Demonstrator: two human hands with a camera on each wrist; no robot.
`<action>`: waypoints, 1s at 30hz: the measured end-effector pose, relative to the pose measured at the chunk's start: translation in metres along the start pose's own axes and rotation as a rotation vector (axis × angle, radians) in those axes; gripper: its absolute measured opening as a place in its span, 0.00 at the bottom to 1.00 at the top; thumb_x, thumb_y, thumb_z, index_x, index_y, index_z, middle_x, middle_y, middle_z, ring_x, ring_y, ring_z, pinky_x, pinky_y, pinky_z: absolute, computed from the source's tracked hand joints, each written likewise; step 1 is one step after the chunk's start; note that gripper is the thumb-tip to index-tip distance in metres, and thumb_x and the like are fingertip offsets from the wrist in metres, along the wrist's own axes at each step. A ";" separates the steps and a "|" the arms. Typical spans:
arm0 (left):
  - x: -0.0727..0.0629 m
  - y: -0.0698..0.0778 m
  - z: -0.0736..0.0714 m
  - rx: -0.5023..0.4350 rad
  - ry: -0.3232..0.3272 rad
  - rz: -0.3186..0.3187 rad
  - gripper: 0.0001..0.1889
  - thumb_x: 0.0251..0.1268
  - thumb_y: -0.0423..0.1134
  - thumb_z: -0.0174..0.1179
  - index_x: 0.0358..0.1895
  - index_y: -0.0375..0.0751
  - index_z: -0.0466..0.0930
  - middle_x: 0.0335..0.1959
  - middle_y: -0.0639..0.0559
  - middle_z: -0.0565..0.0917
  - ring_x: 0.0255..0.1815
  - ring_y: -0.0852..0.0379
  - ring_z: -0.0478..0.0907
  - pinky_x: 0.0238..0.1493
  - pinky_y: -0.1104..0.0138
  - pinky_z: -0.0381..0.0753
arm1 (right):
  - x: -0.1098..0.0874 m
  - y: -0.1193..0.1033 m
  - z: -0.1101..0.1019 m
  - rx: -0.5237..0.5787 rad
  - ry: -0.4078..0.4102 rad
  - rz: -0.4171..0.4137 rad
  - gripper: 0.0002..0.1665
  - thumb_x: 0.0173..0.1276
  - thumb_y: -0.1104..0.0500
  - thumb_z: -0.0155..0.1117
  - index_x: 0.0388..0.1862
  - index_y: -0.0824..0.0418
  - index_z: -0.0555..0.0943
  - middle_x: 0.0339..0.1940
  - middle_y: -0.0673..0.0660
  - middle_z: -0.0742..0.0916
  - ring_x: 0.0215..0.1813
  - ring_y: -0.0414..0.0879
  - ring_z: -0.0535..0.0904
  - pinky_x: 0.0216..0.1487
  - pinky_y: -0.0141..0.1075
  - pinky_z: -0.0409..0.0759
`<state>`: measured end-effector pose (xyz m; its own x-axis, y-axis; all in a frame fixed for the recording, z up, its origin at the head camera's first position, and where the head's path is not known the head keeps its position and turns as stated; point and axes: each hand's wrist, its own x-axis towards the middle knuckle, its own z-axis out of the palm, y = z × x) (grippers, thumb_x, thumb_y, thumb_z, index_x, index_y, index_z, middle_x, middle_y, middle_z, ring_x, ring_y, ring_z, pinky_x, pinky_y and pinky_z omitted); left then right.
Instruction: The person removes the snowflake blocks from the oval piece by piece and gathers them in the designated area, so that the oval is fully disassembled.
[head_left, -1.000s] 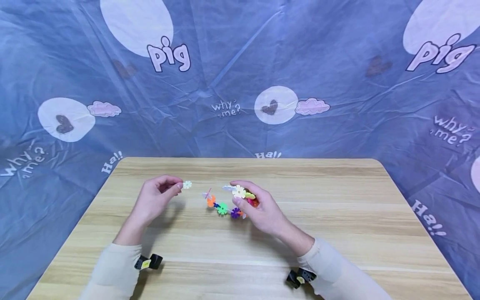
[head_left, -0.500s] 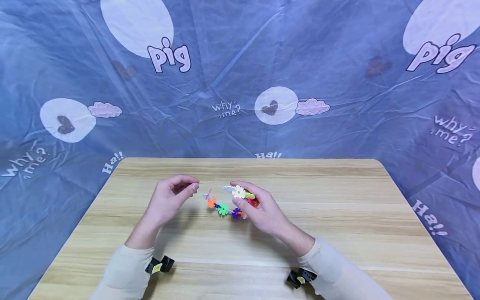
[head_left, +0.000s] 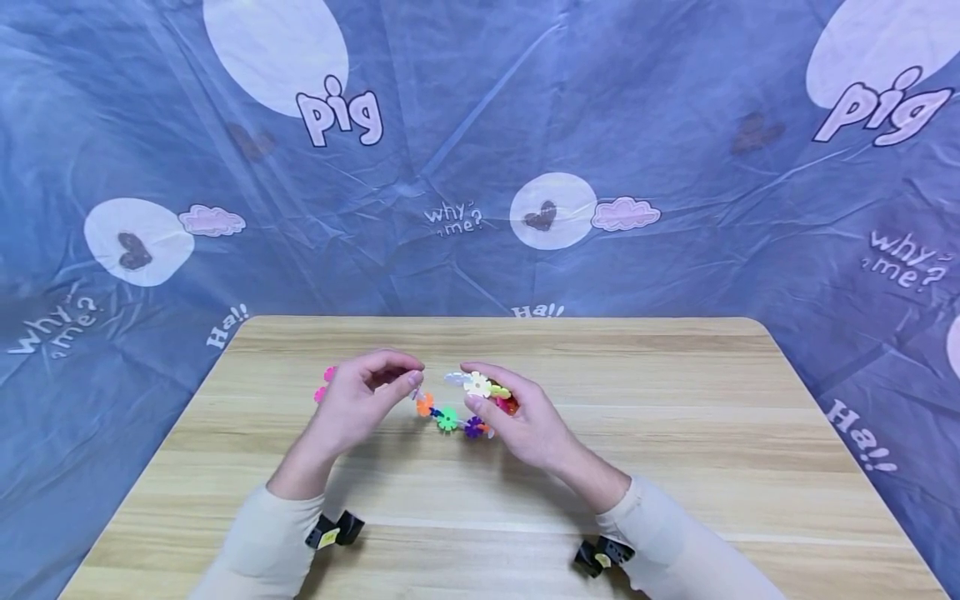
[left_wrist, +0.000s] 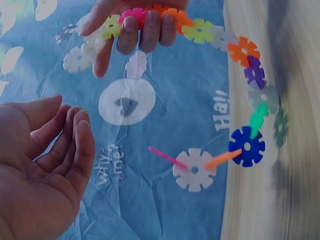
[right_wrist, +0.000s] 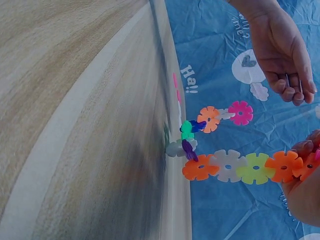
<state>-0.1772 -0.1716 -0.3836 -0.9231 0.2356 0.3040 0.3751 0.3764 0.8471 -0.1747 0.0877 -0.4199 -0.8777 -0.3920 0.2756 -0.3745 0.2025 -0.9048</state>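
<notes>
A chain of interlocking plastic snowflake discs [head_left: 447, 418] in orange, green, purple, white and other colours curves above the table. My right hand [head_left: 517, 412] grips it near one end, thumb on the near side. In the left wrist view that hand's fingers wrap over pink and orange discs, and two white discs stick out beyond. The other end hangs free with a pink disc [right_wrist: 241, 113], seen edge-on in the left wrist view. My left hand [head_left: 367, 400] is beside this end, fingers bent. The left wrist view shows a gap between its thumb and fingertips, with nothing between them.
Two loose pink discs [head_left: 320, 394] lie on the wooden table [head_left: 450, 550] left of my left hand. Behind the table's far edge hangs a blue printed cloth [head_left: 420, 275]. Black wrist cameras [head_left: 330, 533] are strapped to both sleeves.
My left hand has moved right, up to the chain's free end. The pink discs have come into view behind it, while a white disc is now hidden. My right hand has barely moved.
</notes>
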 end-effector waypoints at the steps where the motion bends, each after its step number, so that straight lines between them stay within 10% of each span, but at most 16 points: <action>1: 0.001 0.001 0.001 0.003 -0.008 0.000 0.07 0.74 0.30 0.68 0.50 0.34 0.90 0.45 0.41 0.91 0.43 0.64 0.85 0.46 0.71 0.84 | 0.000 0.000 0.000 -0.005 0.000 -0.002 0.28 0.80 0.56 0.67 0.76 0.57 0.78 0.73 0.60 0.85 0.37 0.38 0.81 0.51 0.32 0.84; 10: 0.002 0.005 0.012 -0.048 -0.065 0.054 0.07 0.72 0.30 0.70 0.49 0.35 0.90 0.46 0.44 0.90 0.41 0.62 0.86 0.42 0.66 0.87 | 0.000 -0.001 0.000 -0.023 -0.006 -0.021 0.28 0.80 0.56 0.67 0.76 0.57 0.79 0.74 0.58 0.84 0.70 0.52 0.83 0.76 0.48 0.77; 30: 0.005 0.006 0.026 -0.083 0.005 0.069 0.04 0.71 0.26 0.69 0.45 0.31 0.89 0.40 0.37 0.90 0.35 0.60 0.85 0.38 0.71 0.86 | 0.001 0.002 -0.005 0.043 -0.041 0.072 0.33 0.76 0.54 0.72 0.77 0.54 0.77 0.70 0.57 0.86 0.61 0.50 0.87 0.61 0.36 0.87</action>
<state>-0.1776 -0.1445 -0.3884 -0.8955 0.2541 0.3653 0.4301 0.2840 0.8569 -0.1777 0.0919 -0.4202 -0.8886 -0.4142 0.1970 -0.2972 0.1926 -0.9352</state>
